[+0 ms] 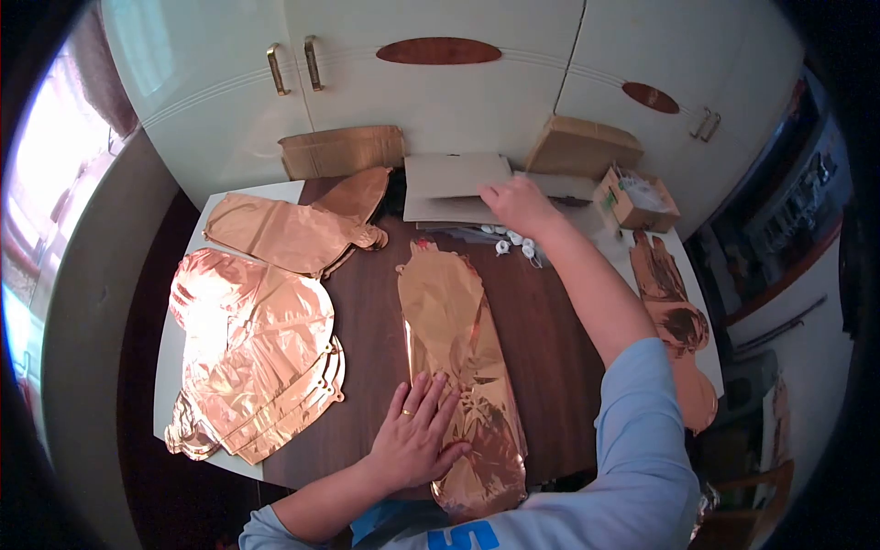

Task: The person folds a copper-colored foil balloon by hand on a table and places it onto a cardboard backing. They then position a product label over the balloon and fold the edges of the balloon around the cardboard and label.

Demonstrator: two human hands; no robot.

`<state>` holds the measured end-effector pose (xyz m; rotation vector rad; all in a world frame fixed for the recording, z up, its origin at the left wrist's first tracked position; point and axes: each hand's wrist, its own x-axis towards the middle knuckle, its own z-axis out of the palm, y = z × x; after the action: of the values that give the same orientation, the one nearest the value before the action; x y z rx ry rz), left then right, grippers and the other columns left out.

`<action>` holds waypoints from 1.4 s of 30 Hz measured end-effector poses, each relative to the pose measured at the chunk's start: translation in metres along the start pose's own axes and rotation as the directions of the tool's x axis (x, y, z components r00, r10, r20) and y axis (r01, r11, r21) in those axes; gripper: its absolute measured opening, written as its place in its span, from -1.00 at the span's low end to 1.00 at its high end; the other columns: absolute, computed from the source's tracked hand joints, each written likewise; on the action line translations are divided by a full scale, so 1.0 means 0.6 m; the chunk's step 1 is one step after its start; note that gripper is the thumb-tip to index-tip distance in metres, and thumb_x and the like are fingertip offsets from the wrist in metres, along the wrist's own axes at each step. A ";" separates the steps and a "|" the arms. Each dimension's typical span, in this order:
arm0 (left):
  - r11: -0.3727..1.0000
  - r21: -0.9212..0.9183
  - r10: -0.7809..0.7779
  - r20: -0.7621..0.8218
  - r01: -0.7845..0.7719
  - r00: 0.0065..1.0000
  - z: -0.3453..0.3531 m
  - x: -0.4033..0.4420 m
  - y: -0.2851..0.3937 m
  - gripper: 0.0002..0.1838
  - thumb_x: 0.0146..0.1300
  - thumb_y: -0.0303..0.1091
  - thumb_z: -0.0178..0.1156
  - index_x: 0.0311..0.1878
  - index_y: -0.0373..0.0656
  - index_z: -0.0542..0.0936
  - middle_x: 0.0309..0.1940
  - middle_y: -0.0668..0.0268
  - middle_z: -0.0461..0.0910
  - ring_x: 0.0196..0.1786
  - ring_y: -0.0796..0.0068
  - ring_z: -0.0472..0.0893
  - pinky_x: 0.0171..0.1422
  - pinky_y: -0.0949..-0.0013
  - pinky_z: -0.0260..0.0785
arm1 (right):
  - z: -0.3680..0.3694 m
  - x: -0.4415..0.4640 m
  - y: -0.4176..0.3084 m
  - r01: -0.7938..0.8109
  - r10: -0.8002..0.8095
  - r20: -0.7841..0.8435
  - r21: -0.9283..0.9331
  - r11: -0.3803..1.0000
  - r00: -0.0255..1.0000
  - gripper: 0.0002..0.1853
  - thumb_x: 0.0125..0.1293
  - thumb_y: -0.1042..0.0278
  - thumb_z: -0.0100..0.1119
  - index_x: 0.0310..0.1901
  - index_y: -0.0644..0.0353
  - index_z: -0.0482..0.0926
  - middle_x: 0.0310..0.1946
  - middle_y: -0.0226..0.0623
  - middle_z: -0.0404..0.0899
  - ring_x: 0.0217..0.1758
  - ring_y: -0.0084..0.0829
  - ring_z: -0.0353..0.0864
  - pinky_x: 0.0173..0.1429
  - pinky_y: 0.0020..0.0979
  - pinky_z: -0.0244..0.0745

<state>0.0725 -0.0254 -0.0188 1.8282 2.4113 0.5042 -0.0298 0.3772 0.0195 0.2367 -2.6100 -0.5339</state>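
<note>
Working at a brown tabletop [362, 385], a person is resting the left hand [417, 440] on a long copper-coloured foil piece [445, 302], while the right hand [524, 206] is lying at the edge of a grey board [458, 172] farther out. The left hand is pressing palm-down with fingers spread and is gripping nothing; the right is curling its fingers close together over the board's edge, though the view is not showing whether they are pinching it. The step in hand is seemingly steadying the foil with one hand while handling the board with the other; the next move is probably calling for a sure hold on that edge and light, even pressure on the crinkled foil. The foil is lying directly under the left palm, its long axis running away from the person's body and leaning slightly left at the far end. Its tabbed end is pointing beyond the left fingertips toward the board, its rounded near end sitting behind the left thumb, close to the person. Small white items [515, 246] are lying just below the right hand, and shiny foil pieces [266, 339] are spreading to the left hand's left.
</note>
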 end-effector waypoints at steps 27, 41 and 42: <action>0.988 -0.124 0.054 -0.252 -0.088 0.966 -0.005 -0.112 0.074 -0.33 0.16 -0.08 0.35 0.28 -0.24 0.49 0.21 0.00 0.46 0.30 -0.06 0.44 0.42 -0.13 0.23 | -0.308 -0.264 -0.400 -0.146 -0.008 0.878 0.071 -0.987 0.479 -0.71 0.51 0.41 0.06 0.16 0.33 0.53 -0.12 -0.01 0.73 -0.19 -0.26 0.80 -0.10 -0.26 0.76; 0.980 -0.158 0.100 -0.130 -0.121 0.986 -0.026 -0.062 -0.019 -0.51 0.29 -0.30 0.24 0.27 -0.26 0.52 0.33 -0.01 0.43 0.42 -0.08 0.36 0.52 -0.04 0.19 | -0.386 -0.362 -0.405 -0.136 -0.163 0.446 0.565 0.814 0.880 -0.10 0.06 -0.08 0.45 0.37 0.27 0.39 0.46 -0.03 0.28 0.59 -0.03 0.15 0.58 0.06 0.09; 0.981 -0.157 0.099 -0.121 -0.117 0.988 -0.025 -0.059 -0.016 -0.52 0.30 -0.30 0.23 0.26 -0.26 0.52 0.33 0.00 0.43 0.42 -0.08 0.36 0.52 -0.04 0.19 | -0.364 -0.377 -0.417 -0.074 -0.137 0.369 0.503 0.861 0.919 -0.18 0.13 -0.02 0.39 0.36 0.26 0.40 0.46 -0.04 0.30 0.57 -0.04 0.18 0.58 0.06 0.10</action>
<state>0.0702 -0.0647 -0.0123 1.9152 2.2683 0.8108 0.2905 0.1348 0.0039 0.3740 -3.1112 0.1427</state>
